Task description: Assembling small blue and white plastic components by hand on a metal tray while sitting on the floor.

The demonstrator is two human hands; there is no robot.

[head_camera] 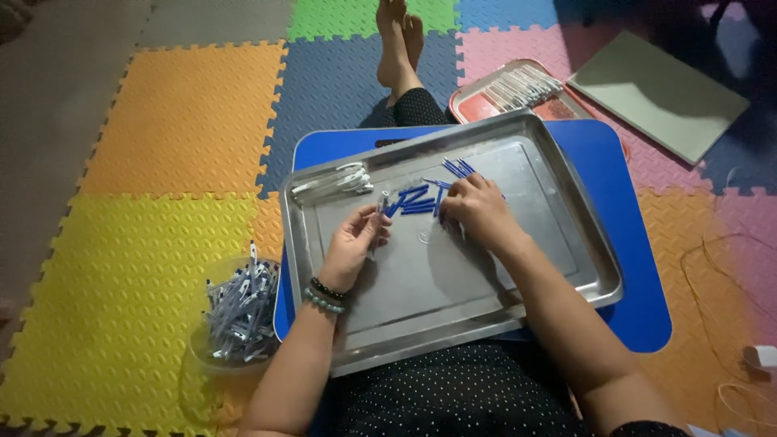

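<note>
A home floor used as an informal work spot is indicated: interlocking coloured foam mats (pixel 186 121) are laid wall to wall, bare feet (pixel 398 40) are seen, and a steel tray (pixel 566 235) is balanced on a blue lap board (pixel 631 243).

The left hand (pixel 354 240) is raised palm-up with its fingers (pixel 374 228) curled in a pinch, while the right hand (pixel 477 212) lies palm-down, fingers bent forward.

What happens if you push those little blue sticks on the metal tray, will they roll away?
The blue sticks look thin and round, so they would probably roll or slide on the smooth metal tray. Its raised rim should stop them. They seem light: the right hand handles them with fingertips only.
</note>
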